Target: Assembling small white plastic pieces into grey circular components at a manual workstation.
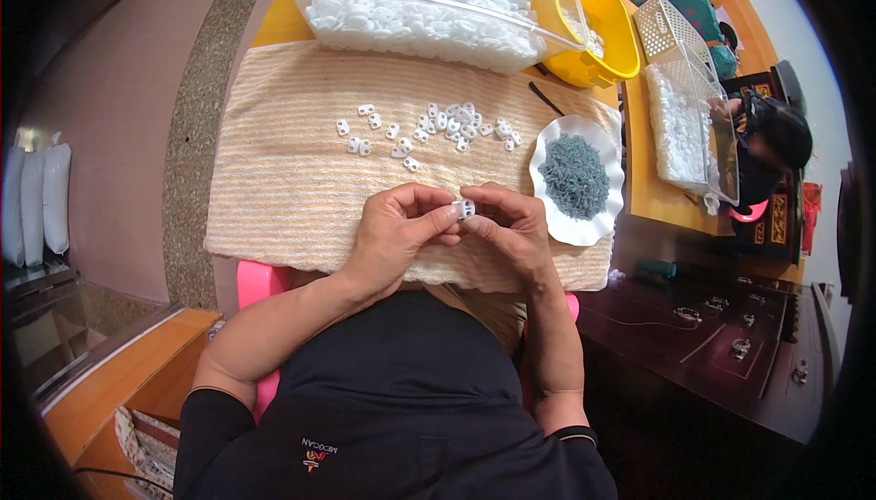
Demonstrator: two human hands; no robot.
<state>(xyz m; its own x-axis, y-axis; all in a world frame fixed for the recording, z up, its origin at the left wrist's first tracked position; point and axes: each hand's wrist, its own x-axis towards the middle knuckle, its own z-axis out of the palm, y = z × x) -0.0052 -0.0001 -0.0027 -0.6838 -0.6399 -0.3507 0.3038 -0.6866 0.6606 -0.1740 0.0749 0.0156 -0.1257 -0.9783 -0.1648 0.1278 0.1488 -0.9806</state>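
Note:
My left hand (401, 229) and my right hand (513, 228) meet over the near part of a striped towel (283, 181). Between their fingertips is a small white plastic piece with holes (465, 209), partly covered by the thumbs and fingers. Both hands pinch it. Beyond them lie several similar two-holed white pieces (453, 124), some bunched together and others scattered to the left. Right of my right hand stands a white wavy-rimmed plate (544, 213) heaped with tiny grey-blue parts (575, 178), whose kind I cannot make out.
A clear plastic bin (429, 0) full of white pieces stands at the far edge, beside a yellow basin (625, 48). A thin black stick (546, 98) lies near the plate. At right, another person (766, 140) sits by a second clear bin (677, 135) and a white perforated basket (664, 30).

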